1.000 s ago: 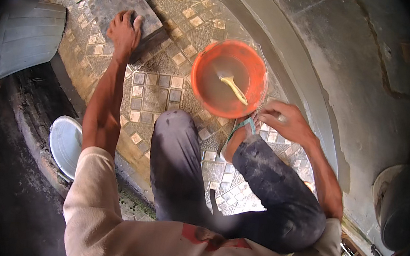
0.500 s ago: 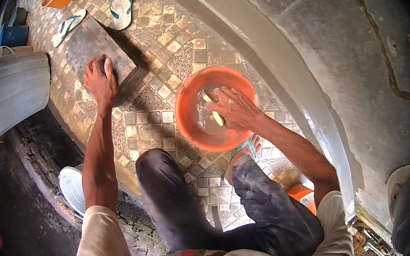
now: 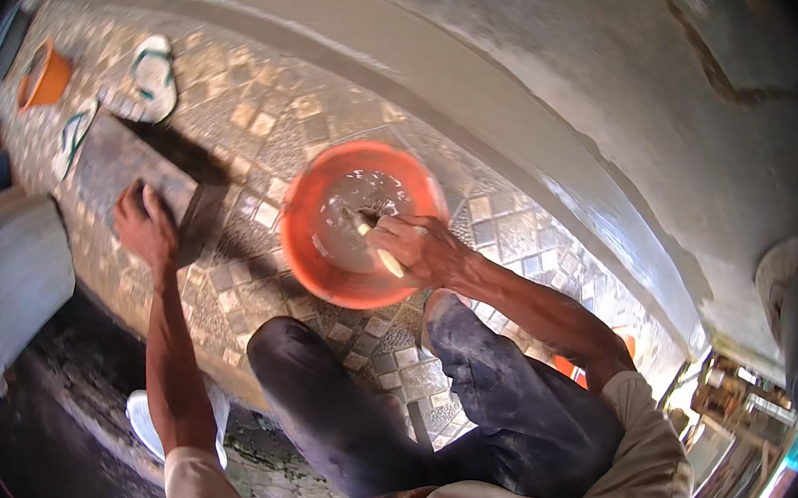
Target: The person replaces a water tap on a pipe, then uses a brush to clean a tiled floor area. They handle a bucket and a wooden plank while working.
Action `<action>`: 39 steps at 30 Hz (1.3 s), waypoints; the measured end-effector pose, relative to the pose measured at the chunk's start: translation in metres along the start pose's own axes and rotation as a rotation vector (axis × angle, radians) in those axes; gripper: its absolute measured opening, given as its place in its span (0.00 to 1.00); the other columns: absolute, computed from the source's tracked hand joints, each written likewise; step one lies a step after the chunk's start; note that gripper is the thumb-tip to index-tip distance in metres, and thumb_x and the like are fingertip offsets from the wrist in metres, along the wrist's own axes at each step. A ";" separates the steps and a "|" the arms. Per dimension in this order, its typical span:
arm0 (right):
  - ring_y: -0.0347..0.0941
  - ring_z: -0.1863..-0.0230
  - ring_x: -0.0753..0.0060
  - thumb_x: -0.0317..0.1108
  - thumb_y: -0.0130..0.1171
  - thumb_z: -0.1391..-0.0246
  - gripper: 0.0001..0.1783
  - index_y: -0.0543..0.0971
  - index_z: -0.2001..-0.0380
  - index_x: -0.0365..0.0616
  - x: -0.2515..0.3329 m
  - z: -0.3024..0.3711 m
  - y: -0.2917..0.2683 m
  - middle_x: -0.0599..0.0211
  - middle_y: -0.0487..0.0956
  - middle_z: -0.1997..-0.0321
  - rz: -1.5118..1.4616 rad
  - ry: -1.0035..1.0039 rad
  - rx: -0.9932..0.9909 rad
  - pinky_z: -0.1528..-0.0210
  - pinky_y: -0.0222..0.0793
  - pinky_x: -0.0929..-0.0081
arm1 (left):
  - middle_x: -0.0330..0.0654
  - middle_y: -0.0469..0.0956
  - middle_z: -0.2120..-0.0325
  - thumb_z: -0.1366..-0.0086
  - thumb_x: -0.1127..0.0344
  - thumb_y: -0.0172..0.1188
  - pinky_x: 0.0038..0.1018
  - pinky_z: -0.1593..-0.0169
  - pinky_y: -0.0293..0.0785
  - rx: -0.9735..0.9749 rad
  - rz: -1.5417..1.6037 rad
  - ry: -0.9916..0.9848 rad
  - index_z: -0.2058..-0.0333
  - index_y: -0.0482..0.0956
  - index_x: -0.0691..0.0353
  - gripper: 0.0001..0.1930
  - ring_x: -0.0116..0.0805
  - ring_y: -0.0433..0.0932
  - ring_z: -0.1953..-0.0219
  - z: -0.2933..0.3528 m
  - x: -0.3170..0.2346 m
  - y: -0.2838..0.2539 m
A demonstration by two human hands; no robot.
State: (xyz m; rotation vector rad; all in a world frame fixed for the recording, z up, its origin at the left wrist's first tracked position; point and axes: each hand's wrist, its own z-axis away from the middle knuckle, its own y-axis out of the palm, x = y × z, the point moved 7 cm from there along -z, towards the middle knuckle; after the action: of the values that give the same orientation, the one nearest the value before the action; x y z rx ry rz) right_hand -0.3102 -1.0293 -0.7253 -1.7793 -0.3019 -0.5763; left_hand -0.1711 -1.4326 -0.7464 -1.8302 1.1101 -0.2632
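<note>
My right hand (image 3: 416, 249) is closed around a pale-handled tool (image 3: 388, 261) over the near right part of an orange basin (image 3: 305, 263). The tool's handle slants toward me; its dark far end is at the grey water and mostly hidden by the fingers, so its kind is unclear. Cloudy, rippling water (image 3: 342, 233) fills the basin's bottom. To the left, my left hand (image 3: 146, 227) rests on top of a dark wooden block (image 3: 126, 162), fingers bent a little and thumb apart, holding nothing.
White flip-flops with green straps (image 3: 154, 77) lie beyond the block, with a small orange bucket (image 3: 46, 76) farther left. A large grey tub (image 3: 14, 257) stands at the left. A smooth grey cement ledge (image 3: 525, 155) curves along the far and right side of the mosaic floor (image 3: 246, 223).
The view has swung, shifting the scene leftward. My right hand, with the tool, has moved nearer the basin's close right rim, and the water ripples more. My left hand stays on the block.
</note>
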 end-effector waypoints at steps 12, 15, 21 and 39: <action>0.78 0.67 0.68 0.29 0.67 0.47 0.12 0.79 0.59 0.41 0.031 0.001 -0.014 0.64 0.78 0.66 -0.151 -0.010 -0.312 0.64 0.77 0.68 | 0.46 0.78 0.48 0.26 0.43 0.50 0.46 0.43 0.67 0.022 -0.149 0.047 0.47 0.81 0.54 0.24 0.51 0.74 0.45 0.003 0.023 0.012; 0.78 0.66 0.68 0.30 0.67 0.46 0.12 0.79 0.60 0.41 0.036 -0.001 -0.020 0.64 0.78 0.66 -0.175 0.002 -0.341 0.63 0.77 0.68 | 0.46 0.78 0.48 0.26 0.41 0.49 0.48 0.43 0.67 0.061 -0.140 -0.003 0.46 0.81 0.54 0.25 0.51 0.74 0.45 0.004 0.027 0.010; 0.79 0.65 0.68 0.32 0.67 0.46 0.12 0.79 0.60 0.42 0.027 0.008 -0.017 0.63 0.79 0.67 -0.241 0.058 -0.342 0.63 0.77 0.68 | 0.47 0.78 0.49 0.26 0.39 0.48 0.49 0.43 0.67 0.064 -0.143 0.020 0.47 0.82 0.54 0.27 0.50 0.74 0.45 0.005 0.027 0.017; 0.84 0.64 0.70 0.27 0.65 0.41 0.14 0.79 0.52 0.38 -0.120 -0.115 -0.107 0.55 0.85 0.61 -0.940 0.639 -0.769 0.63 0.82 0.76 | 0.45 0.75 0.46 0.28 0.50 0.55 0.46 0.41 0.65 0.052 -0.112 -0.168 0.47 0.79 0.52 0.18 0.50 0.72 0.44 -0.001 0.018 -0.007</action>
State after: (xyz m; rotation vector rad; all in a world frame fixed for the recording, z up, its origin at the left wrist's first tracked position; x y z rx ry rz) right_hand -0.4895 -1.0979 -0.6779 -1.9612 -0.5020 -2.0996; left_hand -0.1578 -1.4463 -0.7452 -1.8343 0.8789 -0.1970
